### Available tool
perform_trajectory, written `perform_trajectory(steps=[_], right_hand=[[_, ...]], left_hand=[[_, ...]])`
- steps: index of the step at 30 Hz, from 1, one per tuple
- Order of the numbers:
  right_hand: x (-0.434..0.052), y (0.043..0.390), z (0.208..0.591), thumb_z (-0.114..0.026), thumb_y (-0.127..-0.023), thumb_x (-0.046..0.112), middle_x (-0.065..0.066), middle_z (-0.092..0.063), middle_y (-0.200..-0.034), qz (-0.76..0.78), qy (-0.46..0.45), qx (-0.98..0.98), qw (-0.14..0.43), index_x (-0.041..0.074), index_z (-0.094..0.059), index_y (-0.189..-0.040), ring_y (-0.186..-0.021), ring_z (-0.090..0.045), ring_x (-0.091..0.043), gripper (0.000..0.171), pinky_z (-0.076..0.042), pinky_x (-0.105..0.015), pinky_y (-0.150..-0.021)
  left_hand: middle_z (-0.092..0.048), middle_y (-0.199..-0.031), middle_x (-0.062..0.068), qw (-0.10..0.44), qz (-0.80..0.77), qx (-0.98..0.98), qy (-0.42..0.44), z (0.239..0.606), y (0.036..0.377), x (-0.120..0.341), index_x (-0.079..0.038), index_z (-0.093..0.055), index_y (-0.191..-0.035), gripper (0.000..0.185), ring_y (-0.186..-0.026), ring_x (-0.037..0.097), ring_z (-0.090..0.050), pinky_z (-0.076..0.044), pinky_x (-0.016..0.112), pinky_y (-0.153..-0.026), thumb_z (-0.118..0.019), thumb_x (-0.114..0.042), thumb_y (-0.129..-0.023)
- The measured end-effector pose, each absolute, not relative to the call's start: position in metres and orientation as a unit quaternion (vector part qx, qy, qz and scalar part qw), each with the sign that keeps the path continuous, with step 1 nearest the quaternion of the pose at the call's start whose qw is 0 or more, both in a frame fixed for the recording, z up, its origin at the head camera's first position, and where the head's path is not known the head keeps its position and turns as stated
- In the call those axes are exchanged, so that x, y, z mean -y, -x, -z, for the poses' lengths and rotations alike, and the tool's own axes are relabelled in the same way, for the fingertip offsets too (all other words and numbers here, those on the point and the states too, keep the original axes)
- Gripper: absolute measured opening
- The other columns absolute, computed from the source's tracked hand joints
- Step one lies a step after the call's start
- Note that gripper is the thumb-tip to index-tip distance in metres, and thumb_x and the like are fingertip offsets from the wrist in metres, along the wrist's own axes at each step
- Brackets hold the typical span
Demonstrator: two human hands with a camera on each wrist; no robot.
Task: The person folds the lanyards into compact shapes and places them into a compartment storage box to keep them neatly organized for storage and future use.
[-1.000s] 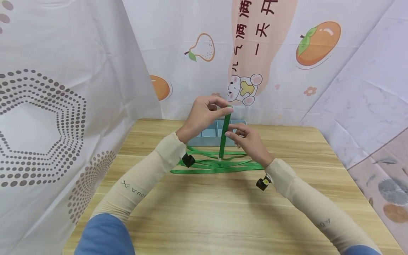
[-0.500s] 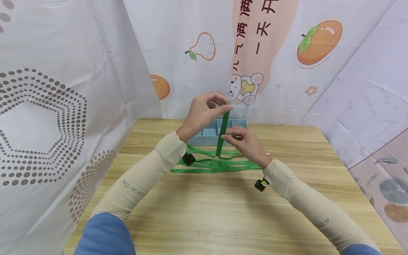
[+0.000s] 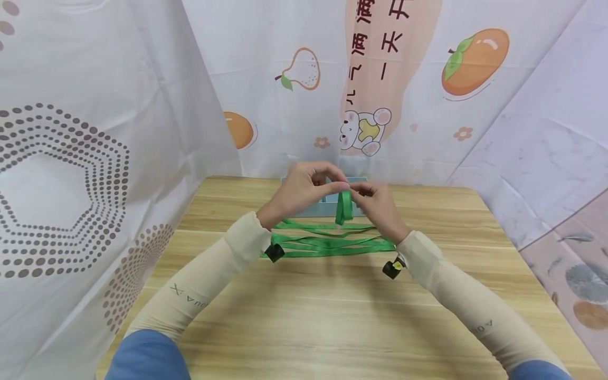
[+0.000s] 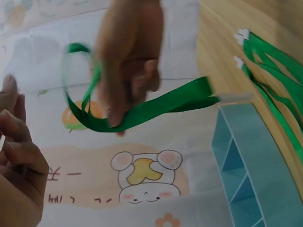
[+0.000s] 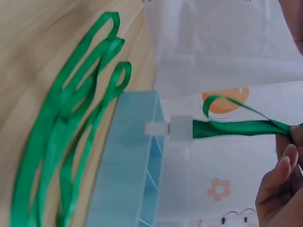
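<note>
A green ribbon lanyard (image 3: 345,206) hangs folded in a loop below my fingertips, in front of the blue box. My right hand (image 3: 379,207) pinches it partway along. A white plastic clip (image 5: 181,128) sits at its lower end in the right wrist view. My left hand (image 3: 311,187) is close beside the right, fingertips right at the lanyard's top in the head view. In the left wrist view, the left hand (image 4: 21,175) has bent fingers apart from the ribbon, while the right hand (image 4: 128,66) grips it and a blurred loop swings free.
Several more green lanyards (image 3: 328,244) lie spread across the wooden table (image 3: 323,316), their white ends (image 4: 241,35) visible in the left wrist view. Behind them stands a light blue divided box (image 3: 313,210). A printed curtain (image 3: 256,63) hangs at the table's back edge.
The lanyard, earlier stretched nearly upright between both hands, is now folded into a short loop. My left hand came down and the right rose to meet it.
</note>
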State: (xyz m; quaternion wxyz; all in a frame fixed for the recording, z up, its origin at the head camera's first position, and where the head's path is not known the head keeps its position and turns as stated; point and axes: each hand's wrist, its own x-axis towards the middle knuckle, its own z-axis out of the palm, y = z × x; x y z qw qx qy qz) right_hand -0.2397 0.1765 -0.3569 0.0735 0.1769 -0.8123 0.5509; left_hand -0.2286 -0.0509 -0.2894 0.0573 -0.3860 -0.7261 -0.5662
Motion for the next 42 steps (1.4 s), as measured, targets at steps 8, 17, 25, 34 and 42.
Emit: perform_trajectory(steps=[8, 17, 25, 34, 42], right_hand=[[-0.174, 0.241, 0.341, -0.070, -0.101, 0.029, -0.004, -0.069, -0.083, -0.481, -0.193, 0.838, 0.170, 0.013, -0.081, -0.110, -0.067, -0.050, -0.021, 0.022, -0.038, -0.027, -0.055], [-0.170, 0.240, 0.328, -0.072, -0.099, 0.020, -0.003, -0.067, -0.074, -0.429, -0.223, 0.843, 0.237, 0.010, -0.081, -0.107, -0.061, -0.051, -0.018, 0.016, -0.037, -0.024, -0.051], [-0.174, 0.243, 0.322, -0.073, -0.097, 0.015, -0.002, -0.065, -0.070, -0.438, -0.230, 0.830, 0.258, 0.008, -0.082, -0.104, -0.058, -0.049, -0.017, 0.013, -0.035, -0.023, -0.049], [-0.178, 0.245, 0.314, -0.074, -0.098, 0.023, -0.005, -0.065, -0.070, -0.468, -0.213, 0.817, 0.262, 0.010, -0.082, -0.105, -0.059, -0.049, -0.018, 0.017, -0.036, -0.024, -0.051], [-0.185, 0.248, 0.304, -0.076, -0.096, 0.024, 0.001, -0.073, -0.088, -0.551, -0.178, 0.781, 0.235, 0.009, -0.082, -0.105, -0.065, -0.053, -0.016, 0.018, -0.044, -0.025, -0.055]], left_hand=[[-0.070, -0.098, -0.007, 0.050, 0.528, 0.808, 0.257, 0.318, 0.236, 0.047, -0.020, -0.074, -0.100, 0.027, -0.082, 0.017, -0.063, -0.052, 0.031, -0.072, -0.072, -0.047, -0.096], [-0.062, -0.085, 0.009, -0.108, 0.631, 0.736, 0.221, 0.340, 0.238, 0.042, -0.020, -0.074, -0.116, 0.027, -0.051, 0.024, -0.045, -0.040, 0.035, -0.051, -0.069, -0.040, -0.100], [-0.067, -0.095, 0.010, -0.122, 0.668, 0.699, 0.223, 0.345, 0.235, 0.038, -0.016, -0.071, -0.114, 0.020, -0.054, 0.027, -0.045, -0.040, 0.031, -0.050, -0.073, -0.029, -0.099], [-0.069, -0.086, 0.007, -0.110, 0.663, 0.696, 0.253, 0.355, 0.231, 0.036, -0.008, -0.078, -0.115, 0.025, -0.053, 0.017, -0.043, -0.037, 0.028, -0.052, -0.067, -0.027, -0.102], [-0.075, -0.105, 0.013, -0.032, 0.723, 0.646, 0.244, 0.371, 0.231, 0.031, -0.004, -0.078, -0.116, 0.023, -0.052, 0.017, -0.045, -0.040, 0.026, -0.050, -0.069, -0.020, -0.101]])
